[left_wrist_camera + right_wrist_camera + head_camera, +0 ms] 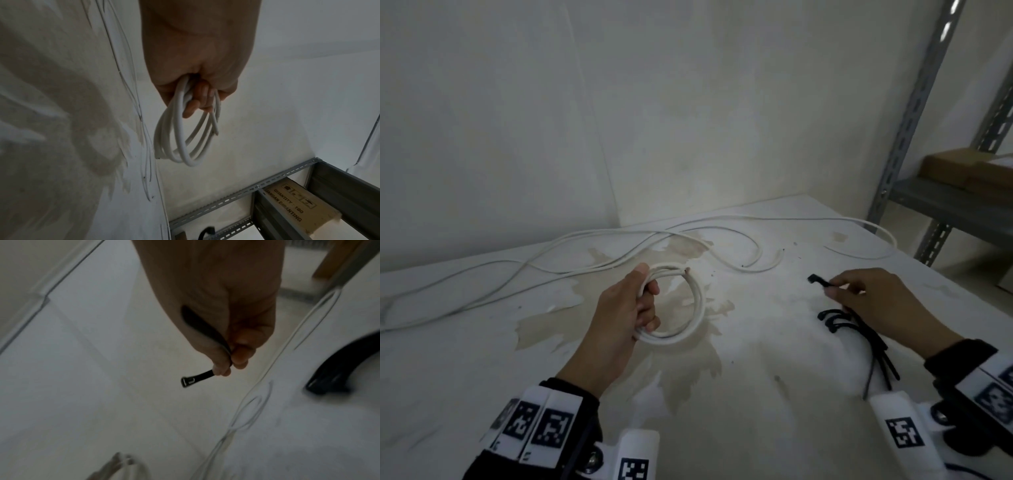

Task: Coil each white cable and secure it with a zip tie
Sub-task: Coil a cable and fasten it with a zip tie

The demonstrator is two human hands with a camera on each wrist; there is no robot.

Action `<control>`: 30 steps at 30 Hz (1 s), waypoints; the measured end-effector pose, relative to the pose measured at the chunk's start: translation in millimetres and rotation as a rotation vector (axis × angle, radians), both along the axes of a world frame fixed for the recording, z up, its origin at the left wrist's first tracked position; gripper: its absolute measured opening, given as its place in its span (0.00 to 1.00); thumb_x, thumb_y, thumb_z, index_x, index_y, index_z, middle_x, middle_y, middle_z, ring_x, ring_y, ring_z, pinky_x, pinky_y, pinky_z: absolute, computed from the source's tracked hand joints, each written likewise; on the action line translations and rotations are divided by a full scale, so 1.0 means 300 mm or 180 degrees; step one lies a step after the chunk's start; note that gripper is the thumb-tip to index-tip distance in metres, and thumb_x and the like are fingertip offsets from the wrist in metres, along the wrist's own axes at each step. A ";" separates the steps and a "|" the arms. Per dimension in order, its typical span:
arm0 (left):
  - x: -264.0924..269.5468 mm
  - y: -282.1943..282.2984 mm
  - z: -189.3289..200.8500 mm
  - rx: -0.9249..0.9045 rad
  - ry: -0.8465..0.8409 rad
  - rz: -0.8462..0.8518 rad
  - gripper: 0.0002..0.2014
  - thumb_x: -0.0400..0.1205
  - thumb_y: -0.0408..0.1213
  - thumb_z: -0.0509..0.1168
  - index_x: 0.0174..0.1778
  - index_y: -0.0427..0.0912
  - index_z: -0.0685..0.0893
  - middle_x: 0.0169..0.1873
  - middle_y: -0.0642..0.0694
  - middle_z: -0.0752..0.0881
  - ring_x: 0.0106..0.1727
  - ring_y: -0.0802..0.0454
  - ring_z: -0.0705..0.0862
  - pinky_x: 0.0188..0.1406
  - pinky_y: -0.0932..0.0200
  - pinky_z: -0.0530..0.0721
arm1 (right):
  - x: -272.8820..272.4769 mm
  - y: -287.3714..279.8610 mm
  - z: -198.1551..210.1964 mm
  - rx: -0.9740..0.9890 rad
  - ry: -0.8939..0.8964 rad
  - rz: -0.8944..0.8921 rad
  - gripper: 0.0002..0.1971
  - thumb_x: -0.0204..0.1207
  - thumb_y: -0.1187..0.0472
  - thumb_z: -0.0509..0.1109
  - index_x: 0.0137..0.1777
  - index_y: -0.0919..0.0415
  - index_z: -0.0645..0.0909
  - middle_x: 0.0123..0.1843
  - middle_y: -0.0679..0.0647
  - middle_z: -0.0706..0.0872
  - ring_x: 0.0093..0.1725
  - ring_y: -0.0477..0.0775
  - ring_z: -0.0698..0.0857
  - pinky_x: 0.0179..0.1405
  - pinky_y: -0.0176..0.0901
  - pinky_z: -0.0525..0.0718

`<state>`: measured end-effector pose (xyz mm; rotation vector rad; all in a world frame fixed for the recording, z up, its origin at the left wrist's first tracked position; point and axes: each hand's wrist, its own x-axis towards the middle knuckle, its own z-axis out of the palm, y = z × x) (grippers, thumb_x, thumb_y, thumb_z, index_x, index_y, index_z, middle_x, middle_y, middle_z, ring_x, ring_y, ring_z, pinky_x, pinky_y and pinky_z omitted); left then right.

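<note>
My left hand [631, 305] grips a coiled white cable [695, 301] just above the white table [722, 394]; the left wrist view shows the coil [180, 138] hanging from my curled fingers [197, 99]. To the right, my right hand [866, 294] pinches a black zip tie [820, 281] near its head, which points left toward the coil. The right wrist view has the tie's head [188, 382] sticking out below thumb and fingertips [238, 356]. Several more black zip ties [859, 339] lie on the table under my right hand.
Loose white cables [619, 253] sprawl across the back of the table, up to the wall. A grey metal shelf rack [928, 192] with a cardboard box [962, 168] stands at the right. The tabletop has brownish stains [619, 318] around the coil.
</note>
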<state>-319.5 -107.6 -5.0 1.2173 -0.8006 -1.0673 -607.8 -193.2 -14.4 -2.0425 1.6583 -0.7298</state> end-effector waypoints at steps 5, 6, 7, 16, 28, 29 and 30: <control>0.082 0.038 0.023 -0.0079 -0.0107 0.0302 0.18 0.85 0.43 0.54 0.30 0.38 0.75 0.13 0.55 0.64 0.14 0.59 0.61 0.15 0.67 0.67 | 0.274 0.067 0.061 -0.0091 -0.0833 0.0717 0.05 0.77 0.63 0.68 0.44 0.55 0.84 0.29 0.49 0.83 0.19 0.40 0.79 0.23 0.22 0.74; 0.102 0.048 0.028 -0.0092 -0.0124 0.0397 0.18 0.85 0.42 0.55 0.30 0.38 0.75 0.13 0.55 0.64 0.14 0.59 0.61 0.15 0.67 0.66 | 0.337 0.086 0.074 -0.0036 -0.1018 0.0850 0.04 0.77 0.63 0.69 0.43 0.54 0.84 0.29 0.50 0.83 0.19 0.40 0.78 0.23 0.23 0.74; 0.122 0.057 0.034 -0.0108 -0.0135 0.0496 0.18 0.84 0.42 0.55 0.30 0.38 0.74 0.13 0.55 0.63 0.14 0.59 0.60 0.15 0.67 0.66 | 0.400 0.106 0.090 0.0056 -0.1250 0.0969 0.04 0.75 0.63 0.70 0.40 0.54 0.83 0.29 0.52 0.84 0.19 0.41 0.78 0.23 0.25 0.76; 0.313 0.127 0.080 -0.0277 -0.0320 0.1281 0.19 0.83 0.41 0.57 0.26 0.41 0.73 0.12 0.56 0.64 0.14 0.59 0.61 0.15 0.66 0.65 | 0.868 0.227 0.109 0.0563 -0.2056 0.1694 0.07 0.71 0.68 0.73 0.34 0.59 0.81 0.22 0.53 0.81 0.16 0.45 0.77 0.21 0.37 0.77; 0.470 0.100 0.004 -0.0469 -0.0613 0.1364 0.19 0.84 0.36 0.56 0.26 0.37 0.77 0.12 0.55 0.64 0.16 0.58 0.61 0.16 0.66 0.64 | 1.087 0.156 0.021 0.0661 -0.2442 0.1414 0.18 0.69 0.70 0.74 0.29 0.61 0.67 0.25 0.72 0.80 0.16 0.54 0.77 0.16 0.38 0.73; 0.472 0.093 -0.003 -0.0475 -0.0621 0.1340 0.18 0.83 0.34 0.56 0.25 0.40 0.77 0.12 0.55 0.64 0.16 0.58 0.61 0.17 0.66 0.64 | 1.086 0.150 0.017 0.0683 -0.2479 0.1440 0.18 0.69 0.70 0.75 0.28 0.61 0.67 0.27 0.74 0.80 0.17 0.56 0.78 0.17 0.39 0.75; 0.474 0.086 -0.011 -0.0486 -0.0621 0.1312 0.17 0.82 0.33 0.57 0.26 0.43 0.77 0.13 0.55 0.65 0.16 0.58 0.61 0.17 0.66 0.64 | 1.085 0.145 0.015 0.0736 -0.2555 0.1476 0.18 0.69 0.70 0.75 0.28 0.61 0.67 0.26 0.74 0.80 0.17 0.56 0.78 0.17 0.39 0.76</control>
